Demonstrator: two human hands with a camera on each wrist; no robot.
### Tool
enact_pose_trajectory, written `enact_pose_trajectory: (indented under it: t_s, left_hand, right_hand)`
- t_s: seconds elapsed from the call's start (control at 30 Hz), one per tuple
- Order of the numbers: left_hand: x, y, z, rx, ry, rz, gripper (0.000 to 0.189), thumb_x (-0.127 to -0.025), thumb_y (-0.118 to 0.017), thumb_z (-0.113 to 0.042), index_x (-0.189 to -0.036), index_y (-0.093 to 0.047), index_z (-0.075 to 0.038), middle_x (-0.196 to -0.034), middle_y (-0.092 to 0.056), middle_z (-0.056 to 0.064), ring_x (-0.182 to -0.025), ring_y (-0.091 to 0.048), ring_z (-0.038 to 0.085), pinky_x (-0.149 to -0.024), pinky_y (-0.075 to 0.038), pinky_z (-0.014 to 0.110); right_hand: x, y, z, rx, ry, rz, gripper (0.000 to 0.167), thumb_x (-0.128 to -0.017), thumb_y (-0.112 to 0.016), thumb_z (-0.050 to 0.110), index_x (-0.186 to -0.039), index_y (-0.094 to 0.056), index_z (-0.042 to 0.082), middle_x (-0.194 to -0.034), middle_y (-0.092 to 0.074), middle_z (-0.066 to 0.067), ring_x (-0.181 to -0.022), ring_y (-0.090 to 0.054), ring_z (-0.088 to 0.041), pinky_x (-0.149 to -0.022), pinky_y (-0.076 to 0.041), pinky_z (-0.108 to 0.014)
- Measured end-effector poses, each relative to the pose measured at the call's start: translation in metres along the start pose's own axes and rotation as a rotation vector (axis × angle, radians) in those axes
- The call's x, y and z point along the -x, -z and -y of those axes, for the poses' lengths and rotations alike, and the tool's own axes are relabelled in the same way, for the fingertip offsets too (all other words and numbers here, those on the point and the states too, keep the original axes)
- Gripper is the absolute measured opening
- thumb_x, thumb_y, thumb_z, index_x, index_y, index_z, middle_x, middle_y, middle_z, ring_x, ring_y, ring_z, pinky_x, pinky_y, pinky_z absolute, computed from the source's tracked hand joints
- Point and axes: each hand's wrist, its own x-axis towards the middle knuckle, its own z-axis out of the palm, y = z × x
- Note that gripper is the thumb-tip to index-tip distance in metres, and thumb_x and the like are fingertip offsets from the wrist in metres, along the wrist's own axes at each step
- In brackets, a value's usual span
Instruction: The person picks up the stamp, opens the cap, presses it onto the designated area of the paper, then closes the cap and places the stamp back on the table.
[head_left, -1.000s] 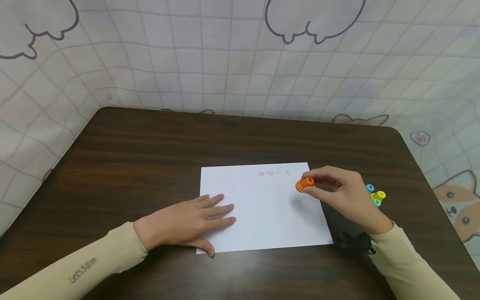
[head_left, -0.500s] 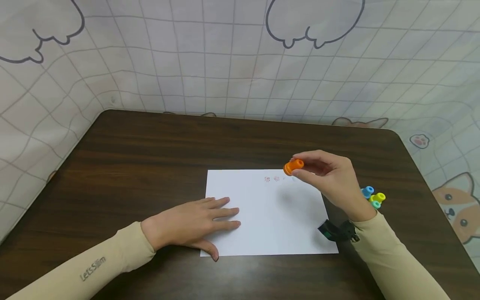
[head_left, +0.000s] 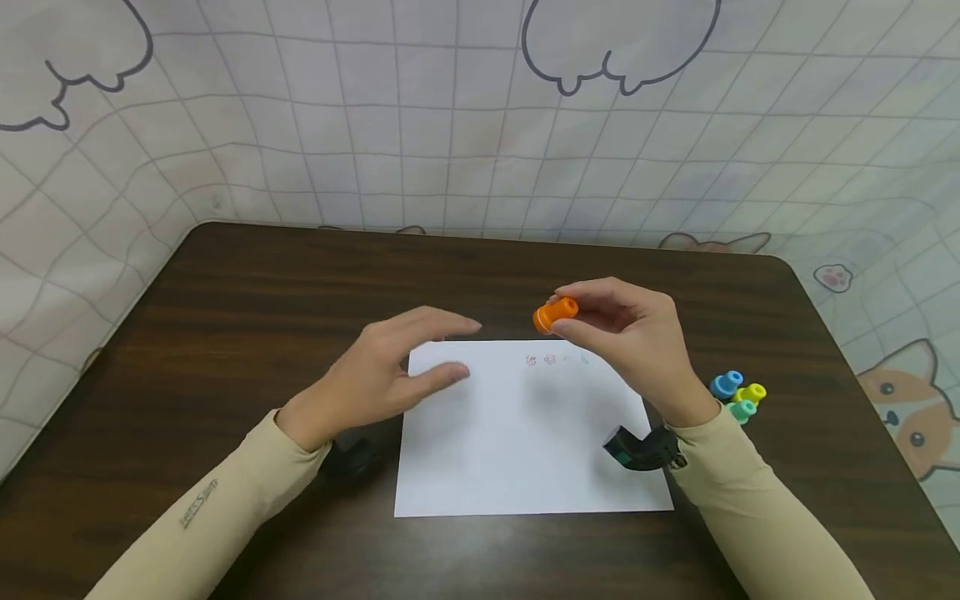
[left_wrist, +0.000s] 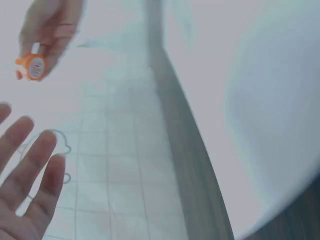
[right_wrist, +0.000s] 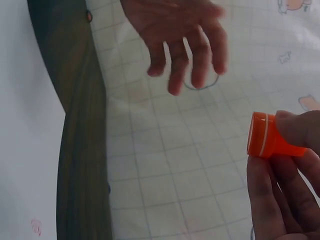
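Observation:
In the head view my right hand (head_left: pixel 637 346) pinches an orange toy stamp (head_left: pixel 556 315) between thumb and fingers, raised past the far edge of a white sheet of paper (head_left: pixel 525 454). The stamp's round pale face (left_wrist: pixel 36 67), with dark marks, shows in the left wrist view. Seen from the right wrist, the thumb and fingers hold the stamp (right_wrist: pixel 265 135) by its narrower end. My left hand (head_left: pixel 378 375) hovers over the paper's left edge, fingers extended, thumb apart, holding nothing. Small faint prints (head_left: pixel 551 360) line the paper's top right.
Blue (head_left: pixel 725 384), yellow (head_left: pixel 752 394) and mint (head_left: pixel 742 412) stamps stand together right of the paper, near my right wrist. A black wrist camera (head_left: pixel 643 448) sticks out over the paper. Patterned cloth (head_left: pixel 480 125) hangs behind the dark wooden table (head_left: pixel 300 283).
My left hand has lifted off the paper, where it lay flat with fingers spread. My right hand has carried the orange stamp left and toward the far side, past the paper's edge.

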Motion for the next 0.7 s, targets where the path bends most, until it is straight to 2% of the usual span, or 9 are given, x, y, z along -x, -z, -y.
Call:
enact_pose_trajectory:
  t_s: [0.1,0.17,0.27,0.4,0.53,0.7]
  left_hand:
    - [-0.012,-0.002,-0.002,0.231,0.146,-0.121,0.034,-0.096,-0.072,-0.008,-0.129,-0.067,-0.007,-0.124,-0.074,0.008,-0.11,-0.073,0.014,-0.096,-0.061,0.03]
    - [-0.019,-0.004,-0.004,0.384,0.24,-0.194,0.03,-0.098,-0.066,-0.005,-0.128,-0.066,-0.004,-0.12,-0.073,0.011,-0.106,-0.074,0.014,-0.092,-0.063,0.03]
    - [-0.028,-0.01,-0.006,0.562,0.348,-0.254,0.028,-0.101,-0.062,-0.004,-0.129,-0.062,-0.003,-0.118,-0.07,0.014,-0.103,-0.076,0.014,-0.087,-0.065,0.033]
    - [-0.031,-0.021,-0.009,0.677,0.406,-0.248,0.029,-0.1,-0.062,-0.003,-0.129,-0.059,-0.002,-0.119,-0.066,0.016,-0.099,-0.077,0.014,-0.083,-0.066,0.038]
    - [-0.028,-0.033,-0.011,0.757,0.412,-0.241,0.031,-0.098,-0.063,0.0,-0.128,-0.057,0.002,-0.119,-0.065,0.019,-0.096,-0.076,0.015,-0.082,-0.066,0.04]
    - [-0.025,-0.043,-0.012,0.797,0.427,-0.232,0.035,-0.094,-0.069,0.002,-0.126,-0.057,0.004,-0.117,-0.066,0.009,-0.096,-0.073,0.015,-0.082,-0.066,0.04]
  right_hand:
    - [-0.004,-0.005,0.003,-0.044,-0.002,-0.015,0.031,-0.086,-0.08,-0.004,-0.117,-0.073,-0.003,-0.11,-0.074,0.014,-0.097,-0.075,-0.008,-0.087,-0.062,-0.021]
    - [-0.005,-0.009,0.004,-0.08,-0.013,-0.021,0.032,-0.087,-0.08,-0.001,-0.118,-0.072,-0.004,-0.11,-0.074,0.011,-0.099,-0.075,-0.009,-0.088,-0.062,-0.022]
    - [-0.006,-0.015,0.004,-0.124,-0.03,-0.019,0.033,-0.088,-0.081,0.003,-0.118,-0.071,-0.004,-0.111,-0.074,0.009,-0.1,-0.075,-0.011,-0.09,-0.062,-0.022]
    - [-0.003,-0.025,0.002,-0.163,-0.052,-0.009,0.034,-0.087,-0.082,0.003,-0.118,-0.071,-0.002,-0.11,-0.073,0.007,-0.099,-0.075,-0.012,-0.091,-0.062,-0.024]
    - [0.0,-0.035,-0.001,-0.237,-0.084,0.028,0.033,-0.086,-0.081,0.001,-0.117,-0.07,-0.002,-0.109,-0.073,0.003,-0.096,-0.076,-0.016,-0.087,-0.064,-0.028]
    - [0.002,-0.041,-0.002,-0.28,-0.132,0.043,0.032,-0.087,-0.08,0.0,-0.117,-0.069,-0.002,-0.109,-0.072,0.0,-0.098,-0.075,-0.016,-0.09,-0.064,-0.03]
